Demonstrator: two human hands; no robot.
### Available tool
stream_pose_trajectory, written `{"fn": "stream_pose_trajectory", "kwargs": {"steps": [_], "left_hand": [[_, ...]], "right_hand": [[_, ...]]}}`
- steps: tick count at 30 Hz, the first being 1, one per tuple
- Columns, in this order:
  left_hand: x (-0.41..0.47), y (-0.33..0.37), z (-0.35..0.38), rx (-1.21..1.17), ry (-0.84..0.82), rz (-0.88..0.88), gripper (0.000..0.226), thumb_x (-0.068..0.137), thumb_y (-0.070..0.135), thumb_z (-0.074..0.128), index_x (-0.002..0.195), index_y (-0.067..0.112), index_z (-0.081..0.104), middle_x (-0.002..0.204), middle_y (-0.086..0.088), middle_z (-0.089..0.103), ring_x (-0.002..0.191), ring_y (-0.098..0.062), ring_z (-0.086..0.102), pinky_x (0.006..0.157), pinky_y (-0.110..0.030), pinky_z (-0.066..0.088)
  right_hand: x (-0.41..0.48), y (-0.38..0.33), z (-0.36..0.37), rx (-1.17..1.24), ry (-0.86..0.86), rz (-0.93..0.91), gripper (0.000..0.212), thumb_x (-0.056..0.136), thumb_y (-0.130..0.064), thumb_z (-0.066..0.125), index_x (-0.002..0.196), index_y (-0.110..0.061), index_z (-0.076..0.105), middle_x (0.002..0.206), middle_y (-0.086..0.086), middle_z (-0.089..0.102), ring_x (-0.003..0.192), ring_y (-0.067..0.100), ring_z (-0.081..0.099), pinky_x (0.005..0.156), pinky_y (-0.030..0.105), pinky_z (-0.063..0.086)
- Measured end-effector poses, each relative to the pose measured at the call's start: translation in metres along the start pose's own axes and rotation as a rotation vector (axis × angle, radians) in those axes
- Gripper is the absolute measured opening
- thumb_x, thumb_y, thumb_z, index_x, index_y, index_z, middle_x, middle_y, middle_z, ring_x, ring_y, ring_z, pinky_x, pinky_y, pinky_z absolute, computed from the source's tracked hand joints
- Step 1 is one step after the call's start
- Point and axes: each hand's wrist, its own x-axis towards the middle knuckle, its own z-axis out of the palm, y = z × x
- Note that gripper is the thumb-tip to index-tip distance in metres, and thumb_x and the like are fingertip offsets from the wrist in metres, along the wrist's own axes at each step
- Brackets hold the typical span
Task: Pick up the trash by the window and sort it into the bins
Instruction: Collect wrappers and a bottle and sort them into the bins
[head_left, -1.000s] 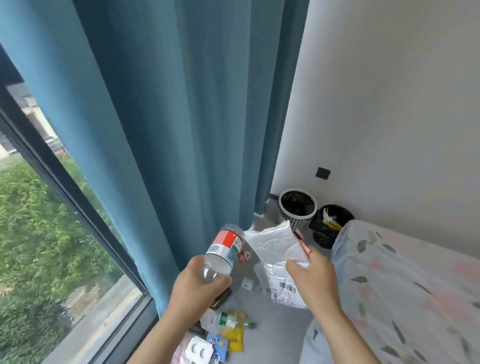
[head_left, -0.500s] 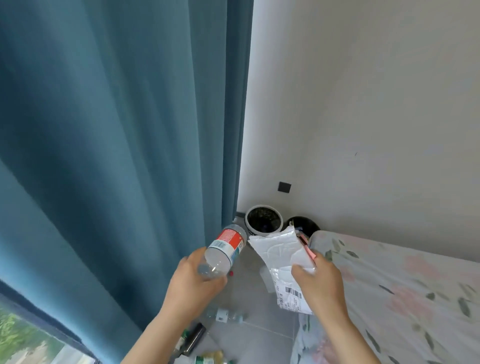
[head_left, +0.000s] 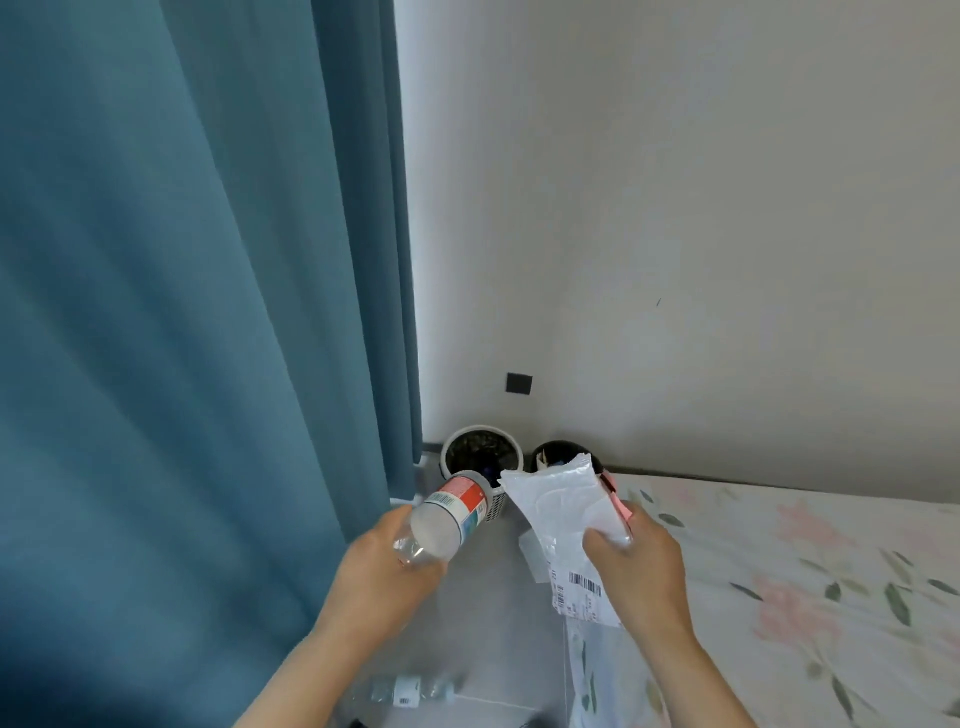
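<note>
Teal woven curtain (head_left: 182, 312) hangs in deep vertical folds along the left; a soft floral bed cover (head_left: 805, 571) fills the right. Between them runs a strip of smooth grey floor (head_left: 493, 623). Two round bins stand side by side at its far corner: a white bin (head_left: 444, 457) with a perforated wall by the curtain, and a black bin (head_left: 563, 445) by the bed edge. The right hand (head_left: 644, 566) clutches a crumpled white plastic mailer bag (head_left: 561, 504) at mid-length, with a thin pink item (head_left: 618, 506) trapped against it. The film looks limp, light and slick, so bunch it rather than pinch an edge. The left hand (head_left: 384, 577) wraps the near end of a clear labelled bottle (head_left: 452, 514) held above the floor, far end toward the white bin. It appears empty, so light and crushable: grip the body gently. Another clear bottle (head_left: 405, 693) lies on the floor's near edge.
</note>
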Motion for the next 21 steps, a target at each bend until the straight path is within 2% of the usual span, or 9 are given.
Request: {"fn": "stream_pose_trajectory", "kwargs": {"steps": [4,8,11,15,21], "left_hand": [[0.062,0.035,0.031,0.106,-0.034,-0.021,0.030,0.080,0.027,0.066,0.108,0.031,0.054,0.102,0.009,0.064,0.092,-0.016,0.061,0.079,-0.030,0.053],[0.115,0.065,0.058,0.106,-0.038,-0.058,0.022,0.078,0.024,0.066,0.094,0.032,0.054,0.093,0.005,0.064,0.084,-0.015,0.063,0.068,-0.029,0.053],[0.148,0.076,0.076,0.114,-0.045,-0.078,0.025,0.077,0.026,0.067,0.099,0.030,0.056,0.095,0.004,0.064,0.081,-0.011,0.060,0.064,-0.025,0.050],[0.186,0.083,0.092,0.128,-0.077,-0.096,0.027,0.078,0.028,0.068,0.101,0.032,0.054,0.099,0.005,0.062,0.083,-0.008,0.060,0.067,-0.026,0.052],[0.259,0.089,0.102,0.151,-0.098,-0.129,0.030,0.077,0.029,0.068,0.104,0.029,0.055,0.100,0.003,0.063,0.086,-0.013,0.061,0.074,-0.030,0.055]], "right_hand": [[0.071,0.003,-0.022,-0.020,0.011,0.005,0.017,0.079,-0.007,0.056,0.071,-0.022,0.053,0.051,-0.006,0.045,0.038,0.008,0.036,0.039,0.014,0.028],[0.142,0.007,-0.040,-0.057,0.002,0.021,0.015,0.078,-0.008,0.057,0.067,-0.017,0.051,0.050,-0.005,0.043,0.042,0.009,0.034,0.044,0.020,0.029],[0.187,0.010,-0.042,-0.083,-0.016,0.020,0.007,0.076,-0.008,0.056,0.078,-0.014,0.059,0.057,0.000,0.051,0.049,0.013,0.042,0.046,0.024,0.034],[0.227,0.013,-0.034,-0.080,-0.059,0.003,0.030,0.075,-0.008,0.055,0.093,-0.031,0.060,0.056,-0.002,0.054,0.049,0.011,0.043,0.046,0.022,0.035],[0.297,0.011,-0.007,-0.122,-0.110,0.037,0.019,0.076,-0.009,0.057,0.086,-0.024,0.065,0.060,-0.001,0.059,0.056,0.015,0.054,0.050,0.027,0.039]]}}
